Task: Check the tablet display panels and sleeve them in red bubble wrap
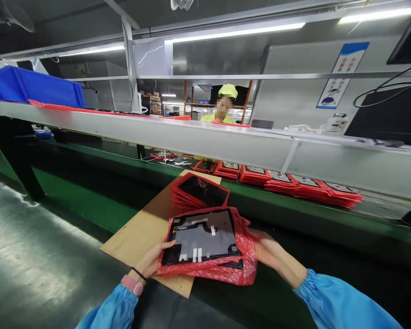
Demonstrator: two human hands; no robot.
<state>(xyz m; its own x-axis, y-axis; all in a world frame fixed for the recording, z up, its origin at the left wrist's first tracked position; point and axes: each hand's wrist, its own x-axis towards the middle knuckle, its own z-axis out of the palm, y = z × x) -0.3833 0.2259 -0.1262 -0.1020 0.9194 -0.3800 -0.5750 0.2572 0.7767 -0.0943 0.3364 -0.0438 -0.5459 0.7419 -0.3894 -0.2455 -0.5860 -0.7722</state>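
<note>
My left hand (153, 259) grips the left edge of a small stack of flat screen panels (205, 237) in red bubble wrap, its thumb lying over the top panel. At the stack's right side my right hand (266, 248) is closed on the red bubble wrap (247, 256), its fingers partly hidden behind it. The top panel is grey with a black border and white tape strips, face up and tilted toward me. Just beyond it, another stack of red-wrapped panels (203, 189) with a dark top lies on a wooden board (150, 224).
Several red-wrapped panel stacks (281, 180) line the green bench (253, 197) under a white shelf (198, 132) that crosses ahead at mid height. A blue bin (51, 87) stands on the shelf at left. Beyond the shelf is a person in a yellow cap (228, 90).
</note>
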